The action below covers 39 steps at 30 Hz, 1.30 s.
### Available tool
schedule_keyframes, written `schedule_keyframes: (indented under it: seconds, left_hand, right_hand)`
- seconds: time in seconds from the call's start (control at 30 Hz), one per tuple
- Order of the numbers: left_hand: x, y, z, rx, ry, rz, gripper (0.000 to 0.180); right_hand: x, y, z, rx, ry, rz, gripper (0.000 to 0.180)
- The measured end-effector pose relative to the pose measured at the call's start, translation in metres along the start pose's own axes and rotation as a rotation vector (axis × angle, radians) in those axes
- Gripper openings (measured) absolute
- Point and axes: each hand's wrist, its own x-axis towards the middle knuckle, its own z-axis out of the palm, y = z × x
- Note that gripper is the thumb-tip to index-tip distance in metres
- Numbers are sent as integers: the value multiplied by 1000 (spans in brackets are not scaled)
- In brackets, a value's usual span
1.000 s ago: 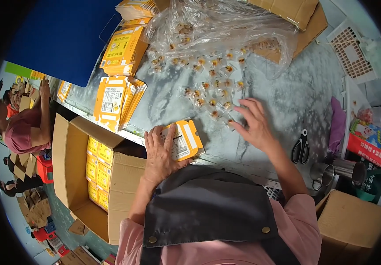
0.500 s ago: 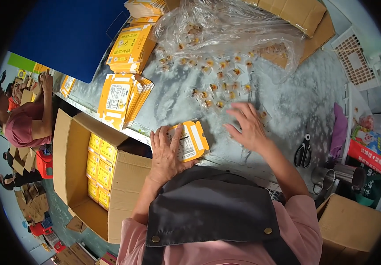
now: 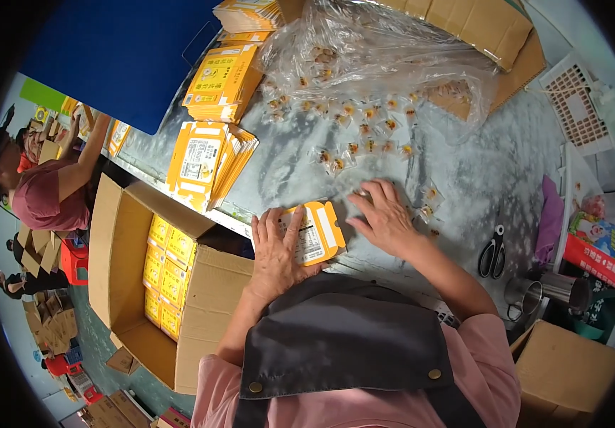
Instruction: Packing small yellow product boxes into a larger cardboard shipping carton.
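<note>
One left hand [image 3: 273,253] grips one small yellow-and-white rectangular cardboard box [image 3: 311,239] at the near edge of the grey mottled tabletop [image 3: 493,157], its fingers closed over the printed face and the box's flap end pointing right. One right hand [image 3: 386,221] is low over the tabletop just right of that box, fingers half bent and slightly spread, thumb and forefinger apart; whether anything is under the palm I cannot tell. Three small clear-wrapped pieces with amber centres [image 3: 432,194] lie to the right of this hand; many more [image 3: 391,125] are scattered farther off, too overlapped to count, before one crumpled transparent plastic bag [image 3: 372,36]. On the far left, two stacks of flat yellow-and-white cartons [image 3: 197,160] stand one behind the other, with more beyond. Near left, one open brown corrugated box [image 3: 211,307] shows six yellow packed boxes [image 3: 173,282]. On the right are one pair of black-handled scissors [image 3: 493,257], two silver metal cups [image 3: 566,287] and one purple cloth [image 3: 550,214]
</note>
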Motion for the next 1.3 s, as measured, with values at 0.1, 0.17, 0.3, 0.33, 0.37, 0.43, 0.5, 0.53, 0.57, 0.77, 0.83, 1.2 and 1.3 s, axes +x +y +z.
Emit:
schedule_keyframes:
  seconds: [0.1,0.17,0.3,0.33,0.37,0.43,0.5,0.53,0.57,0.77,0.83,1.2,1.3]
  left_hand:
    - [4,0,-1,-1,-8,6,113]
    - [9,1,-2,4,-21,30,113]
    - [22,3,0,-18,-43,95,113]
    - [25,3,0,-33,-42,115,113]
    - [30,5,1,-34,-36,148,112]
    - [42,5,9,-44,-38,205,112]
    - [53,11,12,-63,-56,271,111]
    - [56,13,14,-57,-57,272,111]
    - [59,15,17,-46,-80,301,112]
    - [72,36,22,-25,-192,368,115]
    - [73,34,21,-29,-196,368,115]
    - [74,30,22,-56,-202,365,113]
    - [74,31,23,-67,-182,379,113]
  right_hand:
    - [-30,-2,-19,35,-73,37,45]
    - [-47,-1,-33,100,-112,74,59]
    - [-67,26,-59,99,-88,191,105]
    - [-71,35,-61,108,-91,193,105]
    - [-78,42,-64,48,-105,177,109]
    - [-85,52,-63,-10,-140,169,117]
    - [-84,56,-57,20,-144,164,115]
    - [-82,56,-54,48,-153,156,113]
    - [-79,56,-52,51,-149,155,113]
    - [-67,49,-14,316,-142,25,102]
    - [-71,49,-26,295,-119,65,104]
    - [-97,26,-50,245,-253,292,80]
    - [-79,22,-35,272,-143,240,66]
